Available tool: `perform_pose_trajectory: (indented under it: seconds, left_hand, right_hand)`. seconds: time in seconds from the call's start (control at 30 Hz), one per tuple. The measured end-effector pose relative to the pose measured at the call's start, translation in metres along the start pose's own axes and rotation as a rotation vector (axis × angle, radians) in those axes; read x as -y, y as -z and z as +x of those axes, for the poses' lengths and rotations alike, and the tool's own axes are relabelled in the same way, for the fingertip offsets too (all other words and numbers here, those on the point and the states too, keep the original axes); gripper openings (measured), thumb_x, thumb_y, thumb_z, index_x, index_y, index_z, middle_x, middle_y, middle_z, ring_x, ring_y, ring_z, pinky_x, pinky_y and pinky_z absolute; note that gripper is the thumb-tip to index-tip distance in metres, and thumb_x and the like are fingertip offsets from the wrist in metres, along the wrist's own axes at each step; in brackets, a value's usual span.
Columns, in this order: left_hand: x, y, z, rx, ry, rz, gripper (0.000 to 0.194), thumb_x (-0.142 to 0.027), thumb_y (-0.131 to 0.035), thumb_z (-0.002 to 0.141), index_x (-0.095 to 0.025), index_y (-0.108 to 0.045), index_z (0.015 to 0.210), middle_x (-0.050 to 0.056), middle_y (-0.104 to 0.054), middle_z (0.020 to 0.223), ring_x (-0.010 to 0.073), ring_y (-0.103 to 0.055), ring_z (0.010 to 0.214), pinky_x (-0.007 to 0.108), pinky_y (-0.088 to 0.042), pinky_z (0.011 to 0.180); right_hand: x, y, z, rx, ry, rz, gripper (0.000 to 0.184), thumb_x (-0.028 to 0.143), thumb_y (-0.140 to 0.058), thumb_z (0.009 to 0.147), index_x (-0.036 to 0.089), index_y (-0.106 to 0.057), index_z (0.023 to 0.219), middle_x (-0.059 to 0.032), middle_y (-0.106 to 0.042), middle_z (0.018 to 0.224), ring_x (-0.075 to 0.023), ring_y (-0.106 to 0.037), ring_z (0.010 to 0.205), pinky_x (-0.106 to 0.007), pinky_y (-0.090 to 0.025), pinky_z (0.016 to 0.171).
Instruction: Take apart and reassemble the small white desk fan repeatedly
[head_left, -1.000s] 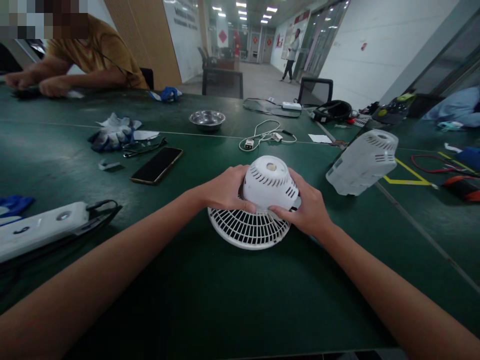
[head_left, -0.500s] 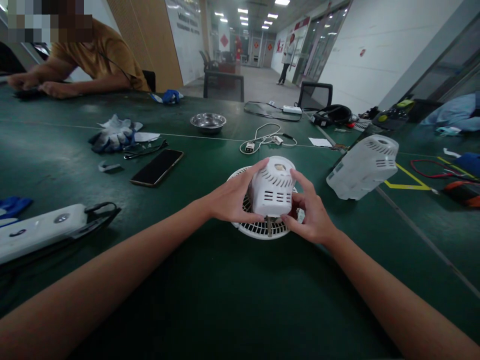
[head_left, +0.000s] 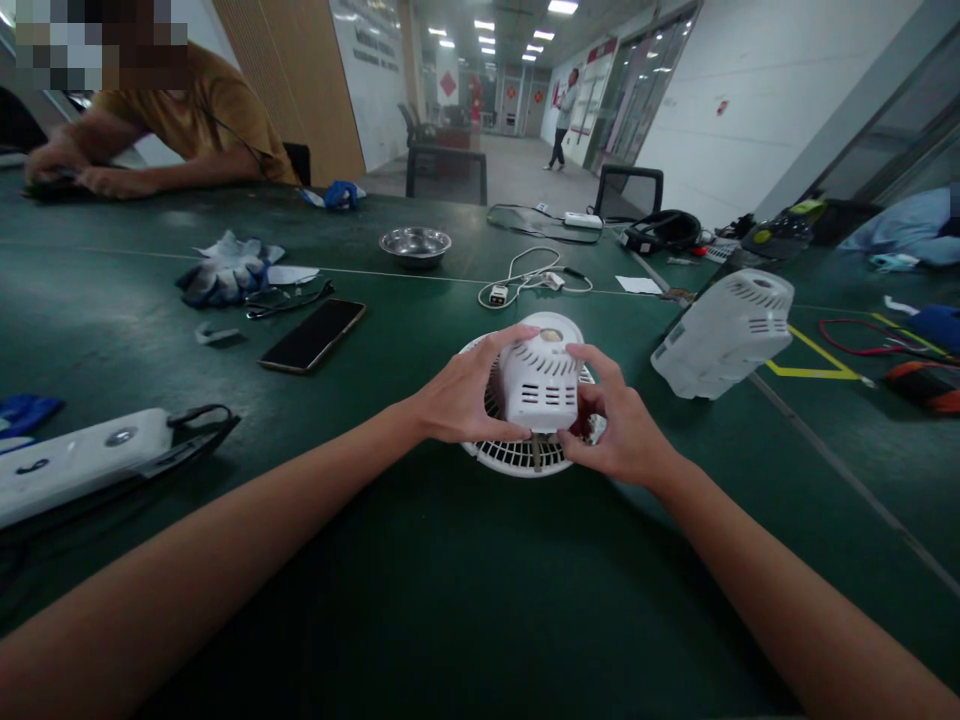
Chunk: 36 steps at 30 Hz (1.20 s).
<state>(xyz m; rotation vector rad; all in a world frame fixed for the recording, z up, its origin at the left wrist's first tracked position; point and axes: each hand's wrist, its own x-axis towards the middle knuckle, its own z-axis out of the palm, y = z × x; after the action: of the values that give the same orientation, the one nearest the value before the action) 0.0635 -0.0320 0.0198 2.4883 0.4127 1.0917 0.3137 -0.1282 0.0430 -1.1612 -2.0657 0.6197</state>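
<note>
Between my hands is a white vented motor housing (head_left: 541, 385), its slotted side toward me and a round opening at its top. It sits over the white fan grille (head_left: 517, 455), which lies flat on the green table. My left hand (head_left: 476, 390) is curved around the housing's left side, fingers on its top and thumb along its lower edge. My right hand (head_left: 619, 420) grips the right side, index finger on the upper rim and thumb near the bottom. A small part behind the right fingers is mostly hidden.
Right of the grille stands a white vented casing (head_left: 724, 330). A smartphone (head_left: 313, 336), work gloves (head_left: 225, 270) and a white device (head_left: 82, 460) are at the left. Beyond lie a metal bowl (head_left: 415, 246) and a coiled cable (head_left: 525, 280). A co-worker (head_left: 202, 120) sits across.
My right index finger has shifted left over the housing's rim, and the housing has tilted or turned slightly. Both hands stay on it. A standing person in the background has moved left.
</note>
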Motion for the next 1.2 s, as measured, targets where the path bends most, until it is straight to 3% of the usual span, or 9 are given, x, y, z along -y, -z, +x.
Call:
perform_pose_trajectory:
  seconds: [0.13,0.2,0.37,0.5,0.6,0.8,0.97,1.07,1.2]
  left_hand:
    - [0.003,-0.001,-0.001,0.038,0.009,0.026,0.123,-0.07,-0.086,0.066,-0.034,-0.018,0.162,0.017,-0.04,0.162,0.0456,-0.049,0.138,0.066,-0.044,0.112]
    - [0.003,-0.005,-0.002,0.036,0.043,0.058,0.13,-0.077,-0.084,0.064,-0.032,-0.015,0.164,0.018,-0.04,0.162,0.0463,-0.048,0.139,0.067,-0.043,0.113]
    - [0.003,-0.011,-0.004,0.016,0.127,0.124,0.132,-0.086,-0.075,0.067,-0.028,-0.012,0.168,0.019,-0.04,0.162,0.0439,-0.049,0.136,0.064,-0.041,0.114]
    - [0.012,-0.004,-0.007,-0.04,0.129,0.092,0.1,-0.076,-0.063,0.087,-0.027,-0.027,0.165,0.015,-0.052,0.155,0.0356,-0.055,0.131,0.056,-0.041,0.114]
    - [0.022,-0.001,-0.01,-0.155,0.316,0.167,0.067,-0.064,-0.046,0.101,-0.025,-0.047,0.155,0.013,-0.057,0.15,0.0337,-0.051,0.136,0.059,-0.037,0.116]
    - [0.035,-0.003,-0.017,-0.322,0.69,-0.001,0.058,-0.062,-0.037,0.105,-0.021,-0.062,0.137,0.014,-0.072,0.128,0.0315,-0.068,0.118,0.051,-0.048,0.105]
    - [0.035,0.003,-0.018,-0.515,0.552,-0.233,0.057,-0.065,-0.037,0.104,-0.019,-0.064,0.125,0.011,-0.076,0.108,0.026,-0.073,0.096,0.042,-0.057,0.086]
    - [0.033,0.007,-0.015,-0.605,0.364,-0.225,0.056,-0.064,-0.038,0.104,-0.02,-0.066,0.123,0.012,-0.073,0.117,0.0249,-0.07,0.106,0.041,-0.057,0.093]
    - [0.029,0.002,-0.013,-0.504,0.405,-0.212,0.045,-0.06,-0.062,0.095,-0.02,-0.072,0.113,0.011,-0.075,0.115,0.027,-0.071,0.107,0.045,-0.058,0.095]
  right_hand:
    - [-0.001,0.0,0.0,0.014,0.018,-0.042,0.094,0.028,-0.073,0.082,0.037,-0.019,0.159,-0.0026,-0.073,0.102,-0.0217,-0.067,0.068,-0.042,-0.06,0.064]
    - [-0.002,-0.002,0.001,0.0,0.045,-0.126,0.102,0.035,-0.077,0.081,0.036,-0.015,0.162,-0.0094,-0.069,0.125,-0.0299,-0.072,0.09,-0.052,-0.061,0.08]
    - [-0.008,-0.009,0.004,-0.184,0.105,-0.294,0.12,0.058,-0.085,0.074,0.035,-0.009,0.165,-0.0157,-0.031,0.169,-0.046,-0.047,0.143,-0.068,-0.045,0.112]
    - [-0.019,-0.006,0.005,-0.227,0.08,-0.292,0.106,0.047,-0.08,0.081,0.038,-0.015,0.165,-0.0118,-0.037,0.167,-0.0436,-0.052,0.138,-0.069,-0.046,0.112]
    - [-0.029,-0.002,0.006,-0.284,-0.015,-0.247,0.092,0.041,-0.072,0.088,0.041,-0.02,0.164,-0.0086,-0.038,0.168,-0.0426,-0.053,0.137,-0.07,-0.048,0.109]
    - [-0.038,-0.005,0.011,-0.276,-0.091,-0.175,0.11,0.053,-0.084,0.076,0.034,-0.022,0.165,-0.0148,-0.04,0.166,-0.0448,-0.056,0.135,-0.074,-0.047,0.109]
    - [-0.035,-0.005,0.013,-0.413,-0.151,0.023,0.111,0.053,-0.092,0.066,0.03,-0.035,0.159,-0.0143,-0.057,0.151,-0.04,-0.064,0.124,-0.066,-0.053,0.105]
    - [-0.028,-0.007,0.011,-0.477,-0.191,0.347,0.092,0.059,-0.08,0.077,0.03,-0.041,0.155,-0.0125,-0.067,0.138,-0.036,-0.069,0.116,-0.06,-0.06,0.096]
    - [-0.022,-0.012,0.005,-0.277,-0.22,0.507,0.062,0.07,-0.047,0.093,0.032,-0.059,0.141,-0.0086,-0.076,0.12,-0.0347,-0.072,0.109,-0.06,-0.062,0.085]
